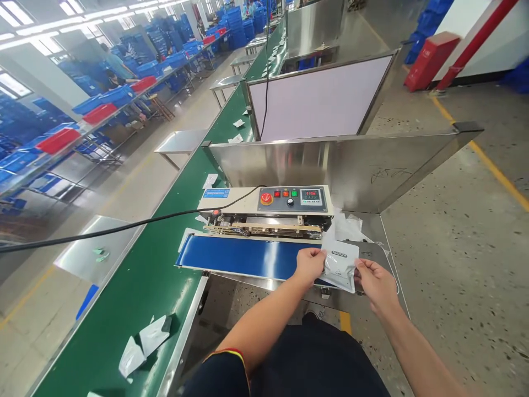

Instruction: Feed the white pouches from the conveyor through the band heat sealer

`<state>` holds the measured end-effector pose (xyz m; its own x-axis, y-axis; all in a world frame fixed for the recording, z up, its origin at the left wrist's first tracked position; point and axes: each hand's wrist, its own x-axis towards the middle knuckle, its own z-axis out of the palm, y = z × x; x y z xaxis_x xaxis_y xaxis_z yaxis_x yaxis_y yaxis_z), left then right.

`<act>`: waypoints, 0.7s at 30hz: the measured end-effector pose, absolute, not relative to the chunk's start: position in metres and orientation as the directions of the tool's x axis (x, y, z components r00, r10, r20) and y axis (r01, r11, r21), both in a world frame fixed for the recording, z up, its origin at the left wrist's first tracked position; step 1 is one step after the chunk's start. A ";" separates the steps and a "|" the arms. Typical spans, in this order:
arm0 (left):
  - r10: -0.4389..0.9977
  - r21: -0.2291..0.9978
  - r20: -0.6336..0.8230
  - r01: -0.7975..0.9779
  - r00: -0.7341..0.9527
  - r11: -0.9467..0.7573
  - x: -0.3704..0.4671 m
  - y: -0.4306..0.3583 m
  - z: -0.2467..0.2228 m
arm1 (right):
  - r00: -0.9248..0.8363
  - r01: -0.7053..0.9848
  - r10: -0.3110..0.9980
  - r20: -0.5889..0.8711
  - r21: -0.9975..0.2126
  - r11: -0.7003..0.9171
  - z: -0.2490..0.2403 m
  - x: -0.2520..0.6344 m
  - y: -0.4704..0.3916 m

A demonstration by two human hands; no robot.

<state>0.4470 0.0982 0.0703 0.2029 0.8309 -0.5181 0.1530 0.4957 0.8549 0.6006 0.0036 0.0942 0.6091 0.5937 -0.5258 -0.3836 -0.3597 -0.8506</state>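
A white plastic pouch (pixel 341 264) with dark print is stretched between my two hands, over the right end of the sealing machine's blue belt (pixel 243 257). My left hand (pixel 309 264) pinches the pouch's left edge, while my right hand (pixel 377 280) grips its right edge with thumb and fingers. Just behind the belt stands the band sealer (pixel 231 205), with a red stop button (pixel 266 198) and a lit red display (pixel 311 195). More white pouches (pixel 349 227) lie behind the one I hold, partly hidden by it.
A long green conveyor (pixel 124 309) runs along the left, bearing several white pouches (pixel 155 335). Metal partitions (pixel 347 165) rise behind the sealer. A black cable (pixel 165 219) crosses above the conveyor. Blue and red bins (pixel 100 113) line a far bench, with people nearby.
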 end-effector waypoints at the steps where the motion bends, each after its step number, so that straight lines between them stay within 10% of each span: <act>1: 0.813 0.835 -0.551 0.137 0.189 0.533 0.456 0.104 0.067 | 0.620 -0.381 0.572 -0.537 -0.844 -0.378 0.091 0.608 0.011; 10: 0.775 0.775 -0.629 -0.028 0.058 0.631 0.463 0.129 0.055 | 0.541 -0.324 0.613 -0.576 -0.816 -0.480 0.088 0.619 0.065; 21: 0.879 0.925 -0.379 -0.145 -0.290 0.351 0.305 0.071 0.049 | 0.480 -0.096 0.754 -0.447 -0.882 -0.462 0.082 0.586 0.039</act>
